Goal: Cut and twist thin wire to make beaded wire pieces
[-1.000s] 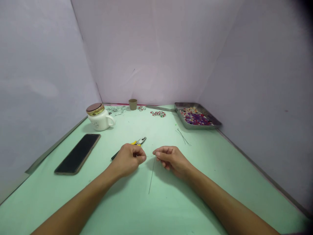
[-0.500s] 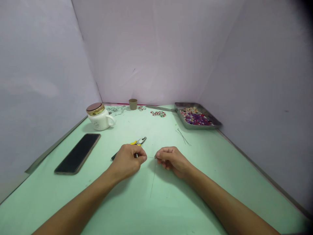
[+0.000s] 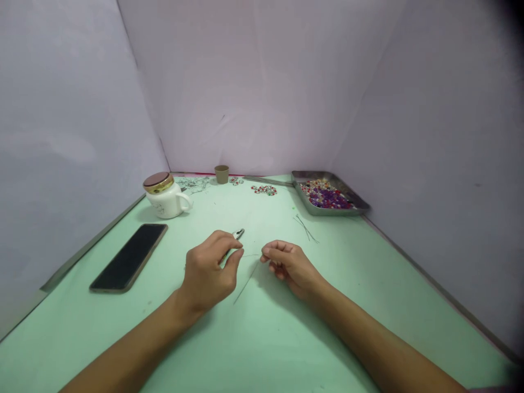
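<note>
My right hand (image 3: pixel 289 265) pinches a thin wire (image 3: pixel 246 285) between thumb and fingertips, over the middle of the table. One strand of the wire slants down to the left; another runs left toward my left hand (image 3: pixel 213 267). The left thumb and forefinger are slightly apart, with nothing visibly gripped between them. Pliers (image 3: pixel 238 233) lie behind the left hand, which hides all but their metal jaws. Several cut wires (image 3: pixel 306 229) rest on the table beyond my right hand.
A metal tray (image 3: pixel 327 211) of mixed beads stands at the back right. Beaded pieces (image 3: pixel 264 190), a small brown pot (image 3: pixel 221 174) and twisted wire stems (image 3: pixel 196 185) lie along the back. A lidded white mug (image 3: pixel 166 202) and a phone (image 3: pixel 130 257) are on the left.
My left hand has risen, and its thumb and forefinger have parted from their pinch. It covers more of the pliers. The wire's hanging strand has swung left; my right hand has shifted slightly upward.
</note>
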Motion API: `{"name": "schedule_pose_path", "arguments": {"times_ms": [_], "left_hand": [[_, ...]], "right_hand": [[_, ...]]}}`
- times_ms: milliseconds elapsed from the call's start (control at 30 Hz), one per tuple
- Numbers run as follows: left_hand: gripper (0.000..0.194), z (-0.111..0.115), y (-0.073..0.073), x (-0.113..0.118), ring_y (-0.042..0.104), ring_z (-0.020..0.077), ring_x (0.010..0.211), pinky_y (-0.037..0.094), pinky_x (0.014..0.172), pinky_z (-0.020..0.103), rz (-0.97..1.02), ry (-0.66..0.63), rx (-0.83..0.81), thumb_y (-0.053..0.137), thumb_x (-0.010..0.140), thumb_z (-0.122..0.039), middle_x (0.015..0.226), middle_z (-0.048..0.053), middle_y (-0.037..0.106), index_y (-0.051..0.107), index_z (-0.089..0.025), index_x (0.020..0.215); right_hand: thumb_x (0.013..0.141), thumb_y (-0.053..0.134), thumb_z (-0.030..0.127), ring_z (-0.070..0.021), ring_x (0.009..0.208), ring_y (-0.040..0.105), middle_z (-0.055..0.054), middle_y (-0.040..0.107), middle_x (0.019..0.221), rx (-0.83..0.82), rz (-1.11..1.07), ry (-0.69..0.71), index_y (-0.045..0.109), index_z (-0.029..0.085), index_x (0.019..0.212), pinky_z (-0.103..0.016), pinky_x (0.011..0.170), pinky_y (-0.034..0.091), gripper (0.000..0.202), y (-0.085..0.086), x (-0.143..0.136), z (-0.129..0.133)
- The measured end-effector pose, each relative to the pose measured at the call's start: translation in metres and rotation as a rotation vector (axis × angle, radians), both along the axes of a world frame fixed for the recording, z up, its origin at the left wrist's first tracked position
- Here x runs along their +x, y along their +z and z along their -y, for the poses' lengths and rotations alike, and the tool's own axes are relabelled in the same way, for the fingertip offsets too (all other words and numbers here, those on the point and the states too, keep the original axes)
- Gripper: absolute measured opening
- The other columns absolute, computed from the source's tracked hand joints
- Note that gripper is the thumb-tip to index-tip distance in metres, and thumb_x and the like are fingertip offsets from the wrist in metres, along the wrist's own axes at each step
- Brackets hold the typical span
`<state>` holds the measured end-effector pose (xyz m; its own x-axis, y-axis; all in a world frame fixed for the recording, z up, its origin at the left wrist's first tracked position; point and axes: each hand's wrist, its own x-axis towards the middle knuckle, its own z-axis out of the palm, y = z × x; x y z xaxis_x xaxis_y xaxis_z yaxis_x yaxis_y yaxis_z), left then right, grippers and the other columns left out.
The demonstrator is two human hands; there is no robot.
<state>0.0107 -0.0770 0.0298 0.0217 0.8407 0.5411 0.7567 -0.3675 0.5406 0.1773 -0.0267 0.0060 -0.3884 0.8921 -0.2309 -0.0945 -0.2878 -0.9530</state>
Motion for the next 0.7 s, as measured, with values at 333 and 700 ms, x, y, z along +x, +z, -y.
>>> {"name": "schedule_pose_path", "arguments": {"times_ms": [333, 700], "left_hand": [[0.016, -0.004, -0.004, 0.013, 0.044, 0.0109, 0.052, 0.032, 0.051, 0.023, 0.165, -0.068, -0.494, 0.051, 0.068, -0.029, 0.057, -0.002, 0.056, 0.060, -0.018, 0.062], [0.007, -0.010, -0.008, 0.007, 0.037, 0.0068, 0.045, 0.027, 0.044, 0.020, 0.561, -0.108, -0.742, 0.049, 0.058, -0.015, 0.048, -0.004, 0.049, 0.056, -0.014, 0.058]], "right_hand": [[0.065, 0.060, 0.031, -0.0043, 0.041, 0.035, 0.005, 0.046, 0.050, 0.153, 0.113, 0.112, 0.058, 0.014, 0.066, -0.018, 0.039, 0.025, 0.016, 0.006, -0.007, 0.008], [0.062, 0.057, 0.020, -0.0085, 0.053, 0.046, 0.000, 0.058, 0.063, 0.296, 0.198, 0.135, 0.062, 0.015, 0.072, -0.021, 0.051, 0.035, 0.012, 0.007, -0.008, 0.008]]}}
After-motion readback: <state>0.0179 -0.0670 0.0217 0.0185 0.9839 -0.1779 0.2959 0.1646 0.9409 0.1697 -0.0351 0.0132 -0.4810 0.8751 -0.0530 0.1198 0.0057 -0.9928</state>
